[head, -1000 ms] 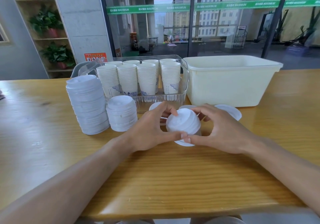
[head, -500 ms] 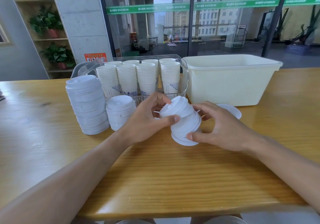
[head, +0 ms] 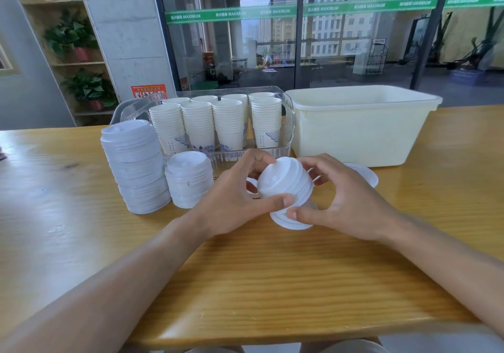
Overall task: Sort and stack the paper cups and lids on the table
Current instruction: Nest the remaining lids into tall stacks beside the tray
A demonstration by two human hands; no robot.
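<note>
Glossy wooden table (head: 272,284); matt white plastic lids (head: 283,180).

An office or commercial lobby: glass partition wall (head: 341,38) with a green banner strip (head: 300,10), potted plants (head: 72,38) on shelves, wooden counter (head: 245,284).

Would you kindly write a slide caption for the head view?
Both hands, left and right, grip a tilted stack of white lids above the wooden table.

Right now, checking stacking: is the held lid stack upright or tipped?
Tipped: lid stack leans left between left hand and right hand.
</note>
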